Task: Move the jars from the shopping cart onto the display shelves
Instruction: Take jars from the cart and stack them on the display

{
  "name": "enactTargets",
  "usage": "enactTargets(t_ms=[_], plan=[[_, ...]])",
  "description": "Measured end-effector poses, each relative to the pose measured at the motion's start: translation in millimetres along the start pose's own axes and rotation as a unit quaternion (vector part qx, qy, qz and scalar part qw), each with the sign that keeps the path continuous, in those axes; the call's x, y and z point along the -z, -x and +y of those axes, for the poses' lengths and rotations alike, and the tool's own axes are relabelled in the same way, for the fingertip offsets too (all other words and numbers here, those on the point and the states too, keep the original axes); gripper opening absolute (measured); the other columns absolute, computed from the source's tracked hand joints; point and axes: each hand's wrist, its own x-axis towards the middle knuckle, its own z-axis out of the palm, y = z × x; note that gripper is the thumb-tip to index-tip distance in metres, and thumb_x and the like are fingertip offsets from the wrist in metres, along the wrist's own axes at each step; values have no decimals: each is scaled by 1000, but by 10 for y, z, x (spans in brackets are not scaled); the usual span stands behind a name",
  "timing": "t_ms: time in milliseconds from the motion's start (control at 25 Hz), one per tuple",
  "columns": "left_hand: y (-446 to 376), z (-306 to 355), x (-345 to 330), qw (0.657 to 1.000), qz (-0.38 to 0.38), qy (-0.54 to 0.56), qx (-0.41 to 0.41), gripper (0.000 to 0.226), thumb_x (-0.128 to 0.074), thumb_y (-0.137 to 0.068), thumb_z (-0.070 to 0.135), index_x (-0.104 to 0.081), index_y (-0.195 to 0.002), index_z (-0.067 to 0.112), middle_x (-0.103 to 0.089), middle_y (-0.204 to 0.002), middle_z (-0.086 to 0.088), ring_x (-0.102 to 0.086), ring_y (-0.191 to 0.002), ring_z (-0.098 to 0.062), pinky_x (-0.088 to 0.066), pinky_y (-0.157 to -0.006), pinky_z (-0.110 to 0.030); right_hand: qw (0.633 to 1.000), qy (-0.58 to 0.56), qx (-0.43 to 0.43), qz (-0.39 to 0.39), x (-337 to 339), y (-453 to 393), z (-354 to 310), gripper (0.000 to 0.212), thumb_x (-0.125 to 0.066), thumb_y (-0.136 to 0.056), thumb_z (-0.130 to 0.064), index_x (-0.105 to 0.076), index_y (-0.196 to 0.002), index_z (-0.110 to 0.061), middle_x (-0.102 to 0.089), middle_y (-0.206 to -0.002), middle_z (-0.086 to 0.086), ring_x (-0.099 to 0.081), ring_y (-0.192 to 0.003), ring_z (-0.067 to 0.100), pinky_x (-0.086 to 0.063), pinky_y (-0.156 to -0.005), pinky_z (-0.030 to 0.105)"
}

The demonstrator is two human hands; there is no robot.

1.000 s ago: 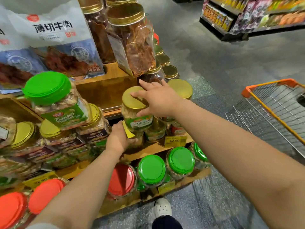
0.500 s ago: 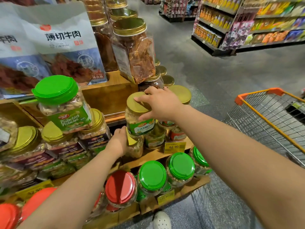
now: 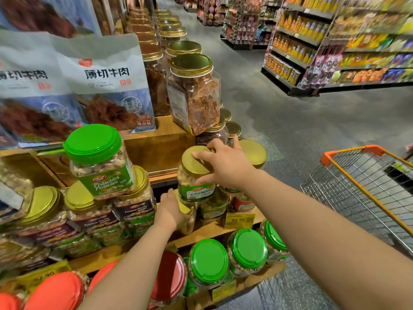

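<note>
Right hand (image 3: 225, 163) fingers curled over gold lid of clear cashew jar (image 3: 196, 175), left hand (image 3: 171, 211) gripping half-hidden jar (image 3: 188, 217) at 6 o'clock below, wire shopping cart (image 3: 366, 195) cut off at 3 o'clock

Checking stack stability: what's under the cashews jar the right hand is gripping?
The cashews jar sits on gold-lidded jars; the left hand holds one such jar. Right hand grips its lid. Exact contact underneath is hidden.

Clear plastic cashew jar (image 3: 196, 182) — glossy gold lid; wooden shelf (image 3: 156, 144).
</note>
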Motion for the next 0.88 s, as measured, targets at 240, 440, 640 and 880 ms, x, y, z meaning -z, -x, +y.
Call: enactTargets(t_ms=[240,440,640,880], plan=[[34,75,-14,995,-13,39,95,133,-82,-65,55,8,-156,18,-6,-160,-18,-18,-147,-37,-30,-114,-49,1000,12,21,-19,55,-6,109,81,-47,-75,-83,-31,-146,-48,-40,-142,4,-37,-136,27,-1,-113,71],[104,173,-159,989,67,77,104,110,-85,-67,46,-19,-148,11,-26,-143,-22,-42,-128,-41,-43,-106,-48,999,32,30,-32,99,-45,133,78,-47,-77,-81,-31,-146,-48,-44,-135,2,-33,-135,26,2,-114,69],[10,114,135,999,-48,-15,-3,100,-82,-56,39,-35,-142,18,-43,-133,-8,-46,-123,-28,-45,-102,-43,999,28,22,-38,112,-45,111,78,-49,-78,-79,-30,-147,-48,-44,-135,3,-33,-136,27,3,-114,66],[42,195,71,996,-15,-79,44,125,-87,-60,50,-15,-153,11,-22,-155,-12,-25,-144,-31,-34,-115,-44,999,-20,8,-31,60,-43,164,78,-51,-76,-80,-32,-145,-50,-41,-139,2,-40,-132,27,-14,-116,62]])
